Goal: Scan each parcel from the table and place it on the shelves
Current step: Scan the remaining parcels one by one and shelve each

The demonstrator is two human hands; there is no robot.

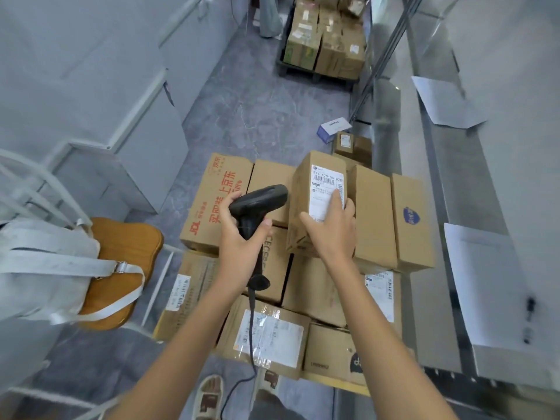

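Cardboard parcel (315, 204) | tall, brown | white barcoded label | right hand (331, 228) grips

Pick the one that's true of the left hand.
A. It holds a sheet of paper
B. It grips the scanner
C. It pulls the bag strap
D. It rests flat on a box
B: the left hand is curled round the handle of the scanner, aimed toward the box held by the right hand.

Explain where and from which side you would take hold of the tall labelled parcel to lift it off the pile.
Grip the tall labelled parcel across its two narrow side walls, coming from above and the near side, as the right hand does. It stands tilted with the label facing up, so keep fingers off the barcode, which the scanner in the left hand points towards.
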